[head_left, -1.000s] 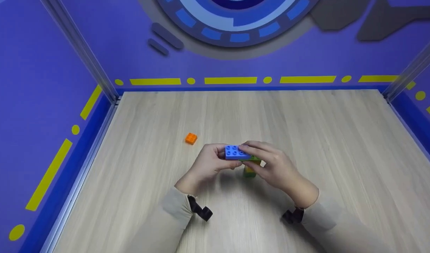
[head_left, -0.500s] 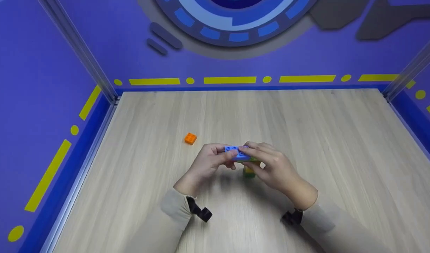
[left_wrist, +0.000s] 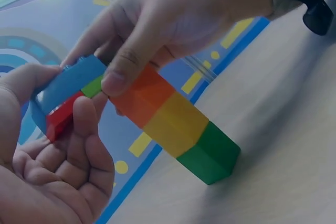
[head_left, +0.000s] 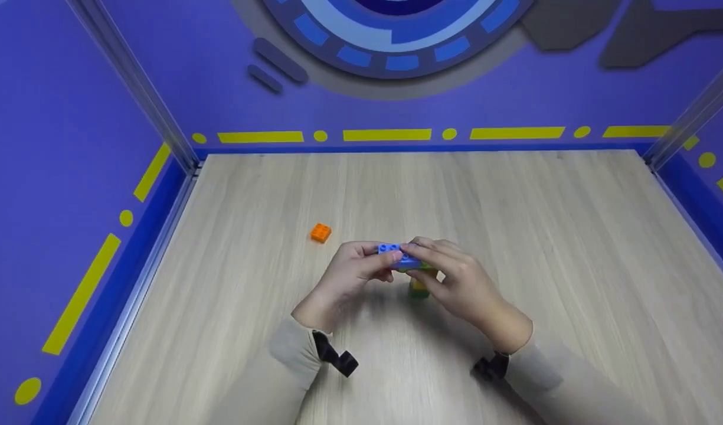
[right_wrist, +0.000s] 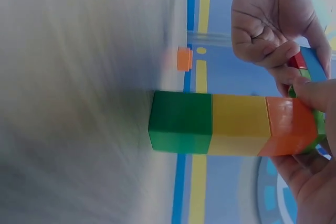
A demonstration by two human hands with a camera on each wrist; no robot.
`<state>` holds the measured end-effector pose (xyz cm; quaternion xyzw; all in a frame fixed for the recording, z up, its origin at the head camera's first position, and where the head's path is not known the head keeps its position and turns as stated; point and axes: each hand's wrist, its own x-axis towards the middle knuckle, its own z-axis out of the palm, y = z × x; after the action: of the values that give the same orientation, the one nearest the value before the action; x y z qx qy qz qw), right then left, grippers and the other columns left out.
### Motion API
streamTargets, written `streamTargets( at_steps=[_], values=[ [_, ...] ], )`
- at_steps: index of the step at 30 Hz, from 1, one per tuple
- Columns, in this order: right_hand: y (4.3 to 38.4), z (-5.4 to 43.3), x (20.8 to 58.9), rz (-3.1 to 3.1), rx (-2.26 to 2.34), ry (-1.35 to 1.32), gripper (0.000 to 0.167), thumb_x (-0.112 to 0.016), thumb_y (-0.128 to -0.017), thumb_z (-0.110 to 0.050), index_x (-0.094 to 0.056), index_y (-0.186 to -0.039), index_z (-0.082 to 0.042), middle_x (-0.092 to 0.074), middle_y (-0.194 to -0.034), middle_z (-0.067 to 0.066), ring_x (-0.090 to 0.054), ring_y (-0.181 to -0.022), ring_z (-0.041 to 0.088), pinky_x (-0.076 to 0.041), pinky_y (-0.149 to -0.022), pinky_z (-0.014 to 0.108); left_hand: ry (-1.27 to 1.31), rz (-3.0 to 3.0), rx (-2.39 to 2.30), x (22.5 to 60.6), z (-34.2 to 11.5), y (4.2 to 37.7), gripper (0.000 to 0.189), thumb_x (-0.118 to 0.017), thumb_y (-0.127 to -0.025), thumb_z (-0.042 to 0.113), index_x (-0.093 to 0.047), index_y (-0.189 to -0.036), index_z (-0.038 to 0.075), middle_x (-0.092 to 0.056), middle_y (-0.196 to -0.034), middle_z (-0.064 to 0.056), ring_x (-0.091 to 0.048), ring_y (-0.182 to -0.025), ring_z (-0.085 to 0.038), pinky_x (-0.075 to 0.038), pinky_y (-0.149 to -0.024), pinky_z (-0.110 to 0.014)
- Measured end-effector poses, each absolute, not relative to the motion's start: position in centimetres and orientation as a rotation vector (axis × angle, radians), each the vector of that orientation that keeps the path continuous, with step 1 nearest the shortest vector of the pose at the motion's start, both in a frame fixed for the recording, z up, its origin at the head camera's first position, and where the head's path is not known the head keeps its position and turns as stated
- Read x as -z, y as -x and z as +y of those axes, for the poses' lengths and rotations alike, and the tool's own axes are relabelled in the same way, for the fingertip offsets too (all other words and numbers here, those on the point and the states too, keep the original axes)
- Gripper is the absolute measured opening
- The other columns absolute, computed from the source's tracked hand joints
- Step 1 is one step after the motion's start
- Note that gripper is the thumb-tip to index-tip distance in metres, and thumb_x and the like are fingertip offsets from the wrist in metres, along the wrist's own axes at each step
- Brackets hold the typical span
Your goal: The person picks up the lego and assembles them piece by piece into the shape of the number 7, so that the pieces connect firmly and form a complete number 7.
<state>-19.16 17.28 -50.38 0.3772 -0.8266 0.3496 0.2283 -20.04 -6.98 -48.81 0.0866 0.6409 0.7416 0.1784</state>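
A tower of toy building bricks stands between the hands: dark green lowest, then yellow, orange and light green. On top lies a long blue brick, overhanging to the left, with a red brick under the overhang. My left hand pinches the blue and red bricks, thumb on top of the blue one and fingers beneath. My right hand grips the tower's upper part, fingers over the blue brick and thumb at the light green and orange ones.
A loose orange brick lies on the wooden table, beyond the left hand. Blue and yellow patterned panels rise behind the table and on both sides.
My left thumb has moved from the near side of the blue brick up onto its top. The right hand keeps its hold, almost unmoved; the loose orange brick stays put.
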Motion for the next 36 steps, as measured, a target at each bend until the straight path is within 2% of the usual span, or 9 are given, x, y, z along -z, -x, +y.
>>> streamTargets(
  at_steps=[5,9,12,15,19,24,27,32,36],
  values=[
    [18.9,18.0,50.4,-2.483,-1.319,-0.830,0.078,-0.091,-0.096,-0.008,-0.057,-0.166,-0.010,-0.080,-0.138,0.007,-0.078,-0.127,0.026,-0.063,-0.113,0.041,-0.150,1.836,-2.057,48.6,-7.1,20.1,0.025,-0.078,-0.107,0.015,-0.081,-0.118,-0.007,-0.082,-0.089,0.005,-0.068,-0.069,-0.008,-0.064,-0.078,-0.022],
    [18.9,19.0,50.5,-2.608,-1.537,-0.654,0.062,-0.091,-0.098,-0.017,-0.068,-0.155,-0.008,-0.081,-0.138,0.004,-0.077,-0.126,0.023,-0.061,-0.116,0.049,-0.126,1.867,-2.028,48.5,-7.4,20.0,0.027,-0.079,-0.108,0.019,-0.082,-0.121,-0.005,-0.085,-0.094,0.001,-0.067,-0.072,-0.008,-0.063,-0.078,-0.022],
    [19.1,19.7,51.0,-2.624,-1.671,-0.577,0.047,-0.089,-0.099,-0.018,-0.077,-0.143,-0.008,-0.081,-0.137,0.005,-0.077,-0.125,0.019,-0.060,-0.117,0.044,-0.124,1.873,-2.015,48.4,-7.5,19.8,0.028,-0.080,-0.108,0.020,-0.083,-0.122,-0.003,-0.085,-0.097,-0.001,-0.067,-0.073,-0.010,-0.063,-0.078,-0.023],
    [19.2,20.0,51.5,-2.584,-1.776,-0.557,0.040,-0.088,-0.100,-0.016,-0.080,-0.138,-0.008,-0.081,-0.136,0.007,-0.077,-0.124,0.016,-0.060,-0.114,0.031,-0.137,1.883,-2.003,48.3,-7.5,19.7,0.029,-0.080,-0.108,0.021,-0.082,-0.124,-0.003,-0.086,-0.099,-0.001,-0.069,-0.075,-0.010,-0.063,-0.080,-0.023],
    [19.3,20.0,52.3,-2.477,-1.860,-0.563,0.036,-0.087,-0.099,-0.008,-0.082,-0.135,-0.007,-0.082,-0.133,0.009,-0.077,-0.119,0.012,-0.060,-0.108,0.023,-0.163,1.913,-1.990,48.4,-7.3,19.7,0.031,-0.078,-0.109,0.023,-0.081,-0.127,-0.003,-0.086,-0.102,-0.001,-0.072,-0.077,-0.010,-0.064,-0.084,-0.024],
    [19.3,19.7,53.1,-2.341,-1.917,-0.556,0.037,-0.086,-0.096,0.004,-0.083,-0.132,-0.001,-0.083,-0.129,0.013,-0.078,-0.113,0.010,-0.063,-0.103,0.022,-0.184,1.940,-1.973,48.3,-7.1,19.9,0.031,-0.076,-0.110,0.025,-0.079,-0.127,-0.001,-0.085,-0.102,0.001,-0.073,-0.078,-0.011,-0.063,-0.082,-0.024],
    [19.3,19.5,53.2,-2.311,-1.945,-0.548,0.038,-0.085,-0.095,0.006,-0.082,-0.132,0.001,-0.083,-0.128,0.011,-0.078,-0.113,0.010,-0.064,-0.101,0.023,-0.190,1.943,-1.961,48.1,-7.2,19.9,0.030,-0.075,-0.111,0.025,-0.078,-0.127,0.000,-0.084,-0.100,0.003,-0.074,-0.078,-0.011,-0.062,-0.081,-0.024],
    [19.2,19.5,53.1,-2.300,-1.985,-0.521,0.039,-0.084,-0.095,0.007,-0.080,-0.134,0.004,-0.083,-0.129,0.012,-0.078,-0.114,0.010,-0.064,-0.100,0.023,-0.173,1.930,-1.971,47.9,-7.6,20.0,0.037,-0.067,-0.114,0.026,-0.074,-0.137,-0.003,-0.081,-0.096,0.006,-0.072,-0.078,-0.010,-0.061,-0.078,-0.023],
    [19.1,19.6,53.1,-2.328,-1.994,-0.497,0.040,-0.085,-0.096,0.003,-0.080,-0.136,0.003,-0.081,-0.132,0.019,-0.077,-0.115,0.010,-0.063,-0.100,0.021,-0.123,1.967,-2.002,47.8,-8.4,20.3,0.043,-0.060,-0.115,0.029,-0.073,-0.142,-0.003,-0.079,-0.103,0.002,-0.070,-0.079,-0.011,-0.059,-0.077,-0.024]
  ],
)
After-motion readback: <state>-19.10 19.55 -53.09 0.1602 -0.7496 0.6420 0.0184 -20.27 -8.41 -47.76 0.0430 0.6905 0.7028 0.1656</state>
